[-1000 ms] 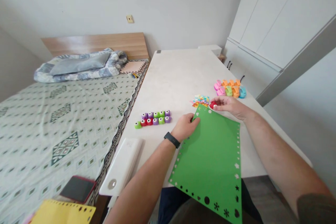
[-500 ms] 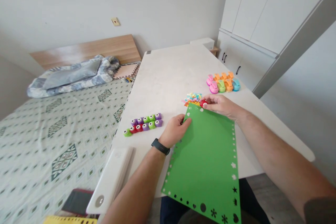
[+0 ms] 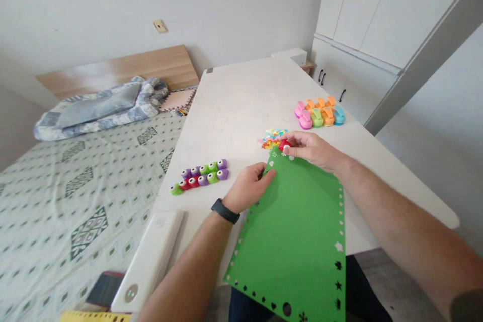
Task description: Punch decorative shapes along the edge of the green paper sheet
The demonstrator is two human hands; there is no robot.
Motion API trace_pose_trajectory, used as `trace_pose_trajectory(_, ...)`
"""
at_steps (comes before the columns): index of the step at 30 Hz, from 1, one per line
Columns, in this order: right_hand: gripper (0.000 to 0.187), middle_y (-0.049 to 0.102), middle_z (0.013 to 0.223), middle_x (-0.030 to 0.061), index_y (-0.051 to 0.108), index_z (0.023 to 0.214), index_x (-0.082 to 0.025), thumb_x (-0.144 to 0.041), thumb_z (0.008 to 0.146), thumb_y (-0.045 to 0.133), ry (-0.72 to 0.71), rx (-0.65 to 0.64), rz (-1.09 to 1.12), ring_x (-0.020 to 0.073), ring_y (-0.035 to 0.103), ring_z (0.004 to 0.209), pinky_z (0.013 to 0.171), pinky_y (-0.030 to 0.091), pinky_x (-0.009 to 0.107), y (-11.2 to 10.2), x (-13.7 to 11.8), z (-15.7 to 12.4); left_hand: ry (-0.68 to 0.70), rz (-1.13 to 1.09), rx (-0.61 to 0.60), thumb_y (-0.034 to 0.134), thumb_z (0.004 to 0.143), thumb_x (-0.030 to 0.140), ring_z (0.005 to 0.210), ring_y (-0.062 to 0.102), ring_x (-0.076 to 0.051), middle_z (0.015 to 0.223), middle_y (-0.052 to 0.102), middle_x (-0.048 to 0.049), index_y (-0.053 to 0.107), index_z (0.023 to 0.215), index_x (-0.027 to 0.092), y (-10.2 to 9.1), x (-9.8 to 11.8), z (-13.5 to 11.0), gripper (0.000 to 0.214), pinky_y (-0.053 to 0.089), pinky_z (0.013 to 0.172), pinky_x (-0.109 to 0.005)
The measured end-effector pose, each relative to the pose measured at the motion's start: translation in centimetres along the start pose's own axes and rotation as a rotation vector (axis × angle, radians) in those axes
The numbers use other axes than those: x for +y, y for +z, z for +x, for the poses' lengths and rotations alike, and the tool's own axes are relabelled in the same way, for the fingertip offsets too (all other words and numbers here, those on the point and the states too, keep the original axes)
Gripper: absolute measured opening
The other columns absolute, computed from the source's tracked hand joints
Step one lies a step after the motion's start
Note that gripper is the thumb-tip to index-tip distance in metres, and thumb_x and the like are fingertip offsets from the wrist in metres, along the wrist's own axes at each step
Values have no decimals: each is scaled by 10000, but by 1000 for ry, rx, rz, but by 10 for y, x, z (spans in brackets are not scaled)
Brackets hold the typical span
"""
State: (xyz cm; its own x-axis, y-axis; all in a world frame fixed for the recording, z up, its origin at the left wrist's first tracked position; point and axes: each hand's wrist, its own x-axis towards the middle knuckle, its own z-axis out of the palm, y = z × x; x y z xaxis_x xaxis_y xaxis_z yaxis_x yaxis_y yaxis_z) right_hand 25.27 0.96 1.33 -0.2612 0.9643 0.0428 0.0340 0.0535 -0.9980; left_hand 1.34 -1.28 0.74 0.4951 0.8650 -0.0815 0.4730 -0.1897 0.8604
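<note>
A green craft paper sheet [image 3: 294,241] lies on the table with its pointed corner away from me, and punched shapes line its edges. My left hand [image 3: 247,187], with a black band on its wrist, grips the sheet's left edge near that corner. My right hand [image 3: 311,151] holds a small red craft punch [image 3: 285,146] on the sheet's far corner, and the fingers hide part of it. Just beyond that corner lies a small heap of multicoloured paper cut-outs [image 3: 272,138].
On the white table [image 3: 241,100] stand a double row of small punches [image 3: 199,176] and a group of larger pastel punches [image 3: 319,113]. A white flat device [image 3: 149,261] lies at the near edge. Left of the table is a bed [image 3: 75,201], with a phone [image 3: 105,289] and yellow sheet [image 3: 94,317] near me.
The whole scene has shifted left and up in view as my head turned. The red punch has moved from the sheet's right edge onto its far corner, held in my right hand.
</note>
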Motion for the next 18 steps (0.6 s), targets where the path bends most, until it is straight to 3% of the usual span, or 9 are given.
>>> trace_pose_trajectory(5,467,729,1043,60,700,1219,-213,-378,794,799,20,6,27,169,649,871,694,535,285,3,0,0,23,18,-4,520,951,525,587,411,-109,663,482,27,583,793,173,1,0,0,391,293,518,-236)
trace_pose_trajectory(18,440,741,1104,65,692,1203,-212,-403,817,785,20,48,14,182,668,939,737,533,288,6,3,2,46,67,17,518,949,495,580,374,-113,634,435,35,546,739,182,1,3,-1,378,270,523,-255)
